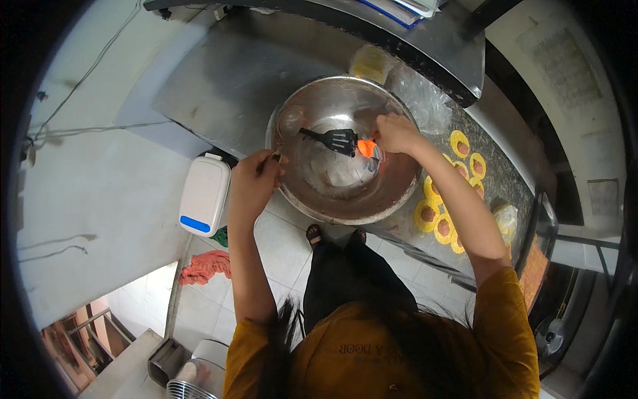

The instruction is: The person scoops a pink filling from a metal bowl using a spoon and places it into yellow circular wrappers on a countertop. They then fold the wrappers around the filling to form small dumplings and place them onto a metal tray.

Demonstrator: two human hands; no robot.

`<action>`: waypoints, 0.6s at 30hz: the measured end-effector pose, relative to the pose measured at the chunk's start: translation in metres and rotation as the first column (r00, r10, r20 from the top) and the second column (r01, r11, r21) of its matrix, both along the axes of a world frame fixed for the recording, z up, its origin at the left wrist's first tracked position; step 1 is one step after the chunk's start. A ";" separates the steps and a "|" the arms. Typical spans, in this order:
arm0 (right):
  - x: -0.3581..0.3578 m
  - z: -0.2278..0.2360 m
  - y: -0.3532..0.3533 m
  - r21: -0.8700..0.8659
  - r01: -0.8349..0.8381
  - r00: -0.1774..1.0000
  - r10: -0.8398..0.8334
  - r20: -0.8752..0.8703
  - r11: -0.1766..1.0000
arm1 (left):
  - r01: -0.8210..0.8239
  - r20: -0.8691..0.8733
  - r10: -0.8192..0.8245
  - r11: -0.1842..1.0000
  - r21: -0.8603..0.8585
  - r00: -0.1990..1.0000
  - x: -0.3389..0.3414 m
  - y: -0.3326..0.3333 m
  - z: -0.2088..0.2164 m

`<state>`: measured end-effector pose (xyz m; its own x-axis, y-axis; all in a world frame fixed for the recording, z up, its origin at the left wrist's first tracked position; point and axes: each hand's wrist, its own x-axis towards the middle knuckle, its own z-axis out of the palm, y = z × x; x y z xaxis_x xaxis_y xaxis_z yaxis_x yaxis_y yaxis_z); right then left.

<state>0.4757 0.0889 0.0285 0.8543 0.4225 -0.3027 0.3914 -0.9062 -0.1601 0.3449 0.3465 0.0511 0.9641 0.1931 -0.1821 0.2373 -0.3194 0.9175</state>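
A large steel bowl (312, 211) stands at the edge of the metal counter, its inside smeared with residue. Over its middle is a black slotted turner (340, 141), its narrow end toward the left. My right hand (399, 135), above the bowl's right side, is closed on a small orange tool (366, 147) whose tip meets or overlaps the turner's slotted end. At the left rim is my left hand (256, 179), fingers pinched together near a small dark bit I cannot make out. Whether that hand grips the rim is hidden.
Yellow rounds (444, 226) topped with pinkish-brown filling lie on the right counter, beside clear plastic bags (425, 100). A white box with a blue strip (205, 194) stands left of the bowl. A reddish cloth (206, 267) lies on the floor. An overhead shelf (458, 53) spans the far side.
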 end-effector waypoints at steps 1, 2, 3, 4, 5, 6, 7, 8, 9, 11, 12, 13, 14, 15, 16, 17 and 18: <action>0.003 0.001 -0.002 0.074 -0.001 0.998 0.006 -0.064 0.997 | -0.011 -0.008 0.011 1.000 -0.011 1.000 -0.001 -0.001 0.000; 0.006 0.007 0.001 0.146 -0.006 0.992 0.024 -0.124 0.989 | -0.031 -0.013 0.031 0.999 -0.024 0.999 -0.001 0.000 -0.001; 0.008 0.014 0.003 0.227 0.032 0.976 0.019 -0.218 0.973 | -0.039 -0.016 0.038 0.997 -0.066 0.999 0.002 0.000 -0.001; 0.008 0.022 0.007 0.302 0.076 0.950 0.022 -0.310 0.950 | -0.048 -0.018 0.046 0.993 -0.107 0.999 0.004 -0.003 -0.001; 0.006 0.032 0.009 0.368 0.133 0.918 0.026 -0.396 0.920 | -0.049 -0.017 0.047 0.988 -0.150 0.999 0.007 -0.008 0.000; 0.002 0.040 0.016 0.390 0.105 0.950 0.024 -0.311 0.915 | -0.046 -0.028 0.043 0.986 -0.158 0.999 0.009 -0.012 0.002; -0.006 0.048 0.024 0.411 0.076 0.974 0.020 -0.224 0.909 | -0.043 -0.038 0.037 0.985 -0.167 0.999 0.011 -0.019 0.004; -0.013 0.055 0.029 0.429 0.047 0.992 0.009 -0.129 0.902 | -0.033 -0.043 0.026 0.984 -0.176 0.999 0.014 -0.024 0.007; -0.020 0.058 0.035 0.421 0.050 0.998 -0.025 -0.065 0.906 | -0.028 -0.041 0.021 0.985 -0.172 0.999 0.016 -0.027 0.008; -0.032 0.064 0.042 0.405 0.057 0.994 -0.091 0.066 0.912 | -0.019 -0.038 0.013 0.986 -0.165 0.999 0.019 -0.031 0.004; -0.037 0.064 0.043 0.443 0.033 0.984 -0.106 0.142 0.896 | -0.030 -0.022 0.026 0.983 -0.182 0.999 0.021 -0.032 0.002; -0.043 0.065 0.047 0.467 0.042 0.971 -0.147 0.190 0.883 | -0.039 -0.007 0.039 0.979 -0.200 0.999 0.022 -0.033 0.000; -0.050 0.065 0.052 0.491 0.050 0.953 -0.188 0.236 0.870 | -0.049 0.009 0.053 0.975 -0.218 0.999 0.024 -0.034 -0.003; -0.058 0.065 0.057 0.514 0.060 0.930 -0.235 0.282 0.856 | -0.055 0.004 0.058 0.963 -0.264 0.998 0.027 -0.038 -0.004; -0.069 0.063 0.060 0.511 0.066 0.937 -0.229 0.264 0.857 | -0.061 -0.002 0.064 0.949 -0.308 0.998 0.029 -0.042 -0.004; -0.078 0.055 0.062 0.524 -0.027 0.918 -0.186 0.349 0.851 | -0.063 -0.007 0.065 0.933 -0.354 0.998 0.031 -0.045 -0.002; -0.087 0.047 0.065 0.563 -0.046 0.919 -0.186 0.347 0.825 | -0.064 -0.017 0.062 0.927 -0.370 0.998 0.032 -0.049 -0.002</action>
